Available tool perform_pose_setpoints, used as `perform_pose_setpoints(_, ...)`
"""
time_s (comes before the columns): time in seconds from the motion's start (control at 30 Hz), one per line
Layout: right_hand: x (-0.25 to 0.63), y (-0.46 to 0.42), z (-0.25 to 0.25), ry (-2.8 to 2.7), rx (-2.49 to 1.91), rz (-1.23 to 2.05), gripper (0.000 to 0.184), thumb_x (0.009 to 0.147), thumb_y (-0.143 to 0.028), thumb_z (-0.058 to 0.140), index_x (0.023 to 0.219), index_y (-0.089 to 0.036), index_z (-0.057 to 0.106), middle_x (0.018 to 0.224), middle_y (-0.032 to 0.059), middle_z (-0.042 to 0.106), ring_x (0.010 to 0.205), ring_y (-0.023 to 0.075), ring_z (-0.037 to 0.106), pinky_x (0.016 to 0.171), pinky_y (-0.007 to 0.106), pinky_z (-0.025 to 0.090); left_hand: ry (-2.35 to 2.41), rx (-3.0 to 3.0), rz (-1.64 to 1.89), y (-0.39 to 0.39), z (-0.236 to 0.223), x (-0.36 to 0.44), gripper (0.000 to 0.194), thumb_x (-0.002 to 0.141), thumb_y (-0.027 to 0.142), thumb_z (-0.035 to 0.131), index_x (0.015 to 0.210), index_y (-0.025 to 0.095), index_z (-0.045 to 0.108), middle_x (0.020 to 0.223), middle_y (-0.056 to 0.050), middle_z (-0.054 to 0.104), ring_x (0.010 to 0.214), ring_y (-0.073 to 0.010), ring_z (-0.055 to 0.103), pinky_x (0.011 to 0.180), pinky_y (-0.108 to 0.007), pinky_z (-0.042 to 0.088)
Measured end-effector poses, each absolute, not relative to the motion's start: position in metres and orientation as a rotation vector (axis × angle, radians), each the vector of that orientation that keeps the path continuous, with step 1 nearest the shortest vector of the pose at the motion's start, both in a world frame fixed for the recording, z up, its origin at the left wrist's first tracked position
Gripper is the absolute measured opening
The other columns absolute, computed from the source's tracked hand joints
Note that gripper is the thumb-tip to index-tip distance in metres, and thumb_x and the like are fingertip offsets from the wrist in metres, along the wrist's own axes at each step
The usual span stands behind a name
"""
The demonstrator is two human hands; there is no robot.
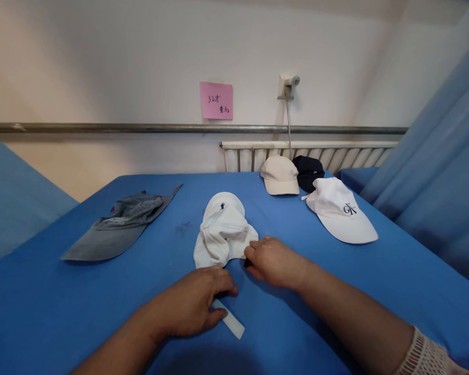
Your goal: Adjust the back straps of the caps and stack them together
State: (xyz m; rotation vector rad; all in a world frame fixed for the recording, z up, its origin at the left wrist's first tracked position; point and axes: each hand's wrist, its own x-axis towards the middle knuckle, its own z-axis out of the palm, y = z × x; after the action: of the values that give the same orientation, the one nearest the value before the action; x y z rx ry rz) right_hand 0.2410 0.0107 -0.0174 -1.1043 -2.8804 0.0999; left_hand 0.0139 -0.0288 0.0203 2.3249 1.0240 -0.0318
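A white baseball cap point(226, 232) with a small dark blue logo lies on the blue-covered table, its brim facing away from me. My left hand point(199, 299) grips the near left edge, and the cap's pale strap point(232, 323) sticks out between thumb and fingers towards me. At the near right edge, my right hand point(275, 260) pinches the cap with curled fingers. A small dark piece point(248, 263), perhaps a buckle, shows under those fingertips. The inside of the cap is hidden.
On the left lies a grey cap point(117, 226). Towards the right are a beige cap point(280, 174), a navy cap point(308, 169) and a white lettered cap point(342, 211). Behind the blue table point(172, 234) are a radiator point(250, 156) and wall rail point(140, 128). A blue curtain point(441, 172) hangs right.
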Motion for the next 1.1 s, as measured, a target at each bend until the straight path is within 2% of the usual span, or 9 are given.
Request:
perform_pose_setpoints(0.17,0.246,0.018,-0.021,-2.825,-1.173,0.133,0.019,0.099,-0.022,0.042,0.1,-0.015,0.061,0.092,0.0089,0.072,0.079,0.0211,0.065,0.073,0.032,0.04,1.007,2.349,-0.019,-0.029,0.02,0.015,0.036,0.071,0.015,0.065,0.105,0.026,0.069,0.098,-0.003,0.067,0.093,-0.0225,0.06,0.08,-0.032,0.047)
perform_pose_setpoints(0.37,0.253,0.024,-0.024,-2.731,-1.168,0.351,0.017,0.096,-0.022,0.051,0.107,-0.018,0.063,0.103,0.0084,0.07,0.09,0.0209,0.064,0.079,0.031,0.041,0.999,2.359,-0.033,-0.031,0.02,0.014,0.033,0.073,0.017,0.067,0.105,0.025,0.069,0.099,-0.004,0.068,0.094,-0.0233,0.062,0.08,-0.032,0.046)
perform_pose_setpoints(0.53,0.258,0.026,-0.025,-2.705,-0.923,0.548,0.037,0.087,-0.011,0.058,0.121,-0.024,0.063,0.115,0.0057,0.063,0.1,0.0189,0.059,0.083,0.029,0.044,0.997,2.36,-0.046,-0.032,0.018,0.011,0.029,0.071,0.015,0.068,0.099,0.025,0.071,0.097,-0.002,0.069,0.093,-0.0217,0.061,0.079,-0.03,0.045)
perform_pose_setpoints(0.67,0.256,0.026,-0.024,-2.728,-0.92,0.601,0.033,0.088,-0.01,0.057,0.117,-0.023,0.065,0.114,0.0056,0.061,0.099,0.0181,0.059,0.081,0.028,0.044,0.992,2.373,-0.034,-0.032,0.016,0.013,0.013,0.078,0.014,0.062,0.085,0.022,0.069,0.088,-0.001,0.068,0.086,-0.019,0.06,0.075,-0.028,0.042)
perform_pose_setpoints(0.77,0.254,0.025,-0.022,-2.733,-0.927,0.596,0.031,0.089,-0.01,0.056,0.116,-0.022,0.064,0.115,0.0054,0.06,0.098,0.0181,0.058,0.08,0.027,0.044,1.056,2.356,0.112,-0.029,0.014,0.017,0.009,0.087,0.022,0.056,0.085,0.021,0.065,0.088,-0.003,0.065,0.084,-0.019,0.058,0.074,-0.028,0.042)
perform_pose_setpoints(0.87,0.252,0.026,-0.023,-2.754,-0.913,0.574,0.029,0.09,-0.012,0.055,0.116,-0.022,0.063,0.114,0.005,0.06,0.097,0.0179,0.058,0.079,0.027,0.044,1.149,2.283,0.336,-0.025,0.011,0.018,0.018,0.094,0.034,0.049,0.092,0.02,0.062,0.092,-0.003,0.064,0.084,-0.0193,0.058,0.076,-0.03,0.043)
perform_pose_setpoints(0.97,0.251,0.028,-0.025,-2.777,-0.94,0.527,0.024,0.09,-0.015,0.056,0.113,-0.02,0.063,0.11,0.0057,0.06,0.094,0.0184,0.058,0.076,0.028,0.043,1.214,2.165,0.479,-0.02,0.009,0.016,0.023,0.097,0.04,0.046,0.094,0.021,0.058,0.096,-0.003,0.066,0.086,-0.0192,0.06,0.077,-0.03,0.044)
perform_pose_setpoints(1.1,0.248,0.029,-0.028,-2.751,-0.922,0.496,0.03,0.089,-0.015,0.056,0.118,-0.019,0.06,0.115,0.0073,0.06,0.096,0.0189,0.058,0.078,0.028,0.044,1.313,2.057,0.65,-0.015,0.007,0.012,0.025,0.096,0.043,0.047,0.087,0.021,0.055,0.088,-0.001,0.067,0.081,-0.0188,0.06,0.074,-0.031,0.045)
